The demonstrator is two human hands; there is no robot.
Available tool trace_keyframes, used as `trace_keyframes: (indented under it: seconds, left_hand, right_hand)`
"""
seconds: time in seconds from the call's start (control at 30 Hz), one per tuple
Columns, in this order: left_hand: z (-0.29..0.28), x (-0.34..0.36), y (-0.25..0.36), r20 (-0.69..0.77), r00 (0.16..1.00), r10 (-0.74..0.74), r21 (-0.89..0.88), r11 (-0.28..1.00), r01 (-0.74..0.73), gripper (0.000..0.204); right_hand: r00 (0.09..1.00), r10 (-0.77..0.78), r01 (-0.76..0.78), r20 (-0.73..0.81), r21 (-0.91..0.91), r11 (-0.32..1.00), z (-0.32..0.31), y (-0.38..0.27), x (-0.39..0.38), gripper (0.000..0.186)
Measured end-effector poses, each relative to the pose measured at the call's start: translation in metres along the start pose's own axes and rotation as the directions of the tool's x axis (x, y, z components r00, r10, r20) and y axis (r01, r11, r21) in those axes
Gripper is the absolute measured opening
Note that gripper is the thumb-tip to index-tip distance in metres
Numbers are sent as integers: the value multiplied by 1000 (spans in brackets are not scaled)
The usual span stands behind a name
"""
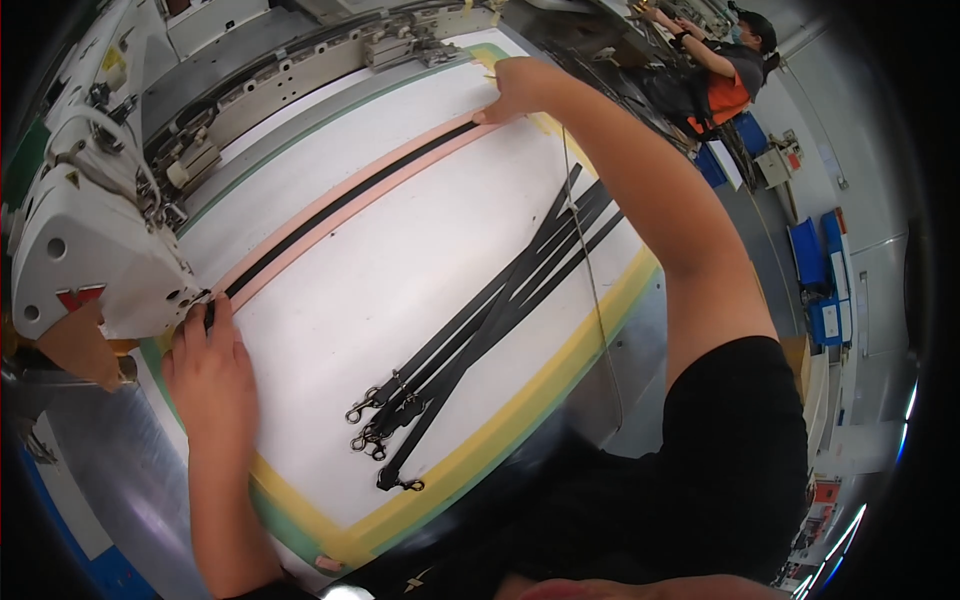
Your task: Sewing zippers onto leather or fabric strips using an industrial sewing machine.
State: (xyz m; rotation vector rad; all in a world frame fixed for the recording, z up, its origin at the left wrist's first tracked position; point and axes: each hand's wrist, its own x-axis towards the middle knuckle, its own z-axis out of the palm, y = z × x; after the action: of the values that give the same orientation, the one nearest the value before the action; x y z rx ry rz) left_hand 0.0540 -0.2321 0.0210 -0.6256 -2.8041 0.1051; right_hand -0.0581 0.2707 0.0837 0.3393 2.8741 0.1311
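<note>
A long black strap [350,204] lies straight along a pink strip [432,158] on the white work surface [330,330]. My left hand [212,375] is at its near-left end, beside the white machine head [95,255], with a bit of black showing between the closed fingers. At the far right end, my right hand [518,88] has its thumb down on the strap, the other fingers curled and partly hidden. Several more black straps [490,318] with metal snap hooks [372,445] lie crossed in a loose bundle nearer to me.
Yellow and green tape [480,425] borders the surface. A metal rail [290,92] of the machine runs along the far side. A thin cord [598,315] hangs over the right part. Another person [722,80] works at the upper right, near blue bins [806,250].
</note>
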Motion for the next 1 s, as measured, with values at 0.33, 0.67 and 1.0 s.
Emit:
trace_keyframes:
  seconds: [0.33, 0.67, 1.0]
  left_hand:
    - [2, 0, -2, 35, 999, -30, -3, 1000, 30, 51]
    - [0, -9, -8, 17, 999, -30, -17, 999, 31, 52]
    - [11, -4, -12, -59, 997, -40, -197, 980, 28, 60]
  right_hand:
    - [993, 110, -104, -36, 138, 985, 13, 72, 21, 68]
    - [892, 12, 139, -452, 300, 944, 61, 4, -65, 30]
    - [882, -309, 359, -356, 85, 929, 28, -74, -90, 18]
